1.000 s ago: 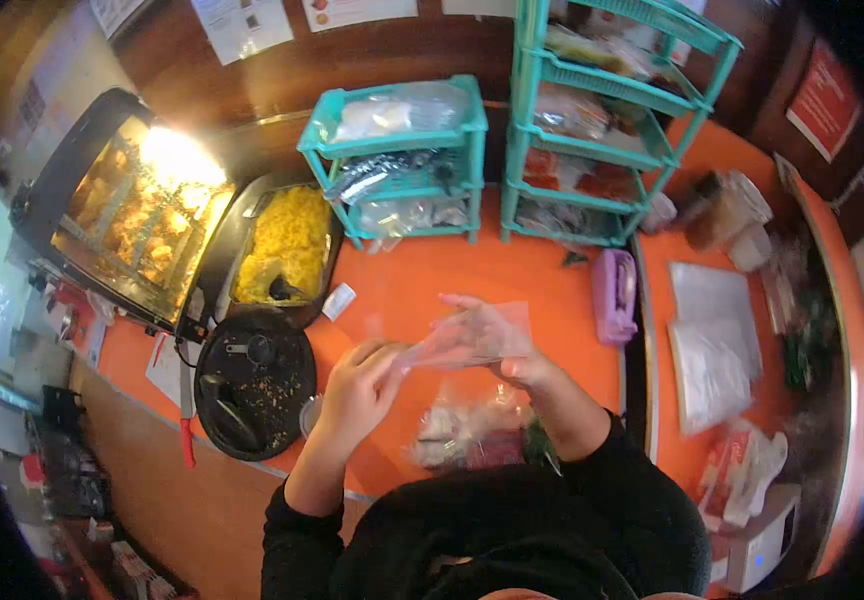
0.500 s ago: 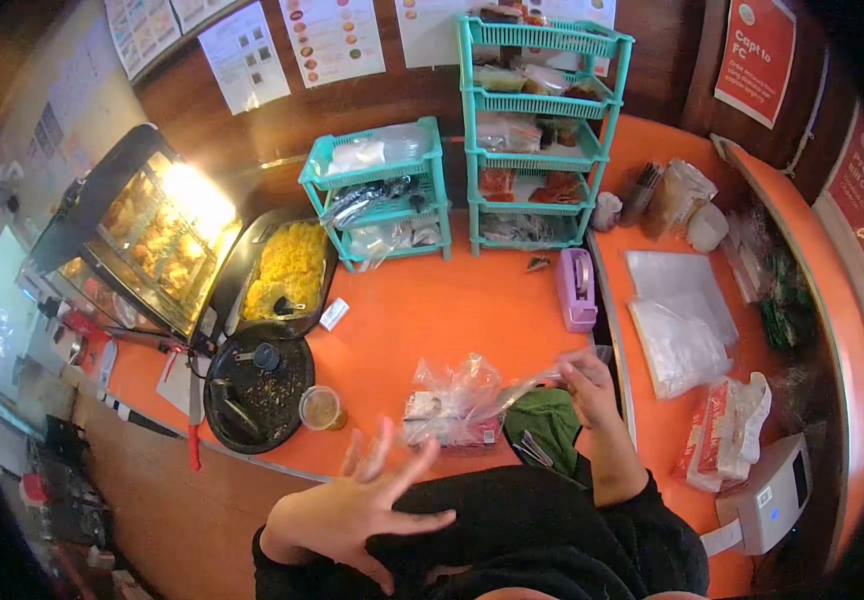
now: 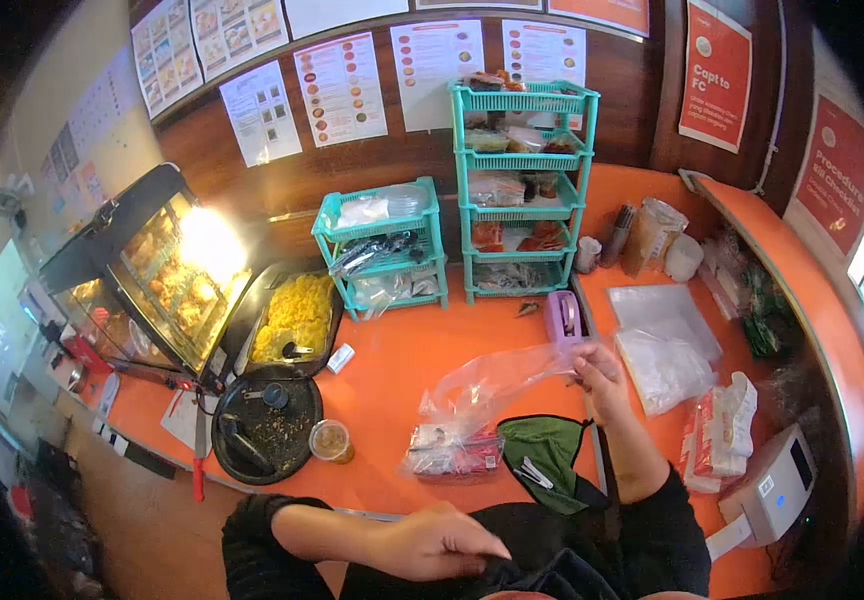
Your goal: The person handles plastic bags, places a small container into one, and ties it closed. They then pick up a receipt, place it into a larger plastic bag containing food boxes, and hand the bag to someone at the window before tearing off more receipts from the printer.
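A clear plastic bag (image 3: 487, 385) lies on the orange counter with a red and white packet (image 3: 452, 450) in its lower end. My right hand (image 3: 602, 380) pinches the bag's upper end and holds it stretched up to the right. Close to my black top, my left hand (image 3: 427, 542) has its fingers bent; what they hold, if anything, is hidden. Just right of the packet lies a green cloth pouch (image 3: 552, 440), with a small white stapler-like object (image 3: 532, 473) on it. A lidded plastic cup (image 3: 330, 440) of brownish contents stands to the left.
A purple tape dispenser (image 3: 562, 318) stands behind the bag. Teal racks (image 3: 522, 215) line the back. At left are a heated display case (image 3: 152, 280), a tray of yellow rice (image 3: 297, 310) and a black round tray (image 3: 267, 455). Plastic sheets (image 3: 662, 370) and a receipt printer (image 3: 777, 480) sit right.
My left hand has drawn back from beside the bag to my top, its spread fingers now bent. The bag's upper part is pulled out longer and straighter by my right hand. The view has tilted up.
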The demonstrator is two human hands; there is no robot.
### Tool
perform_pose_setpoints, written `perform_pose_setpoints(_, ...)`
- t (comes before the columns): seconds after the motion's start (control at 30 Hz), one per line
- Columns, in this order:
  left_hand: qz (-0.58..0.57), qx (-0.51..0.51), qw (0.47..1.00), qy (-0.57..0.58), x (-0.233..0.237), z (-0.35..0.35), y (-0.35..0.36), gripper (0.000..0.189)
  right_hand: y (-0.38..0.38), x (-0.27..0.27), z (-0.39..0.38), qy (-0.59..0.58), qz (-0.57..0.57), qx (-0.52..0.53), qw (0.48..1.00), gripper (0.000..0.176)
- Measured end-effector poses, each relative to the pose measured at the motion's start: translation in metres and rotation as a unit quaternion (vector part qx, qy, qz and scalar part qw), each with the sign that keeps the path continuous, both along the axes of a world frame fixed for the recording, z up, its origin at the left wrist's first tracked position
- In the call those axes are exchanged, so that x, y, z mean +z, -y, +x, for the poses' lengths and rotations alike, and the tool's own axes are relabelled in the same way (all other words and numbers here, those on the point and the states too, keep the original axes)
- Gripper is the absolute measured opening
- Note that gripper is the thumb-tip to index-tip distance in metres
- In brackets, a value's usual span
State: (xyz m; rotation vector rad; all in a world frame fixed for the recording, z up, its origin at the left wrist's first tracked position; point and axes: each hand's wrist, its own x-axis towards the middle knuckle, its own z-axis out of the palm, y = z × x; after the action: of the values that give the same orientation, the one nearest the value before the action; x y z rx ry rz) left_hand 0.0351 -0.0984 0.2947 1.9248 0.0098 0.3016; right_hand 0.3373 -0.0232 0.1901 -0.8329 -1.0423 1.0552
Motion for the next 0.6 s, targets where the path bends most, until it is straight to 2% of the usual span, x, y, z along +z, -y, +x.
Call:
perform_pose_setpoints(0.1, -0.111, 0.037, 0.987, 0.107, 0.02, -0.028, -0.003, 0.017, 0.012, 0.014, -0.013, 0.051, 0.035, 0.026, 0.998, 0.01)
perform_pose_setpoints(0.13, -0.169, -0.048, 0.973, 0.152, 0.022, -0.034, -0.003, 0.029, 0.016, 0.019, -0.018, 0.066, 0.043, 0.031, 0.996, 0.01)
perform_pose_setpoints(0.17, -0.203, -0.13, 0.968, 0.074, 0.018, -0.041, -0.003, 0.038, 0.019, 0.018, -0.023, 0.06, 0.035, 0.025, 0.997, 0.011)
perform_pose_setpoints(0.23, -0.265, -0.281, 0.919, -0.079, -0.003, -0.054, -0.007, 0.056, 0.03, 0.007, -0.032, 0.054, 0.016, 0.018, 0.998, 0.012)
perform_pose_setpoints(0.3, -0.238, -0.205, 0.937, -0.153, -0.002, -0.079, -0.009, 0.09, 0.039, -0.013, -0.053, 0.013, -0.01, -0.027, 0.999, 0.013)
perform_pose_setpoints(0.37, -0.208, -0.052, 0.973, -0.084, 0.003, -0.104, 0.009, 0.096, 0.043, -0.043, -0.079, -0.012, -0.046, -0.083, 0.995, 0.014)
perform_pose_setpoints(0.4, -0.237, -0.062, 0.966, -0.08, 0.0, -0.116, 0.01, 0.073, 0.044, -0.055, -0.094, -0.039, -0.066, -0.088, 0.993, 0.015)
perform_pose_setpoints(0.47, -0.109, -0.02, 0.99, -0.088, 0.016, -0.129, 0.02, 0.05, 0.05, -0.069, -0.125, -0.087, -0.115, -0.096, 0.985, 0.015)
perform_pose_setpoints(0.5, -0.045, 0.003, 0.995, -0.092, 0.021, -0.137, 0.025, 0.038, 0.051, -0.067, -0.134, -0.076, -0.108, -0.074, 0.988, 0.016)
perform_pose_setpoints(0.6, -0.045, 0.061, 0.996, -0.055, 0.009, -0.165, 0.025, 0.016, 0.056, -0.067, -0.157, -0.042, -0.094, -0.017, 0.995, 0.015)
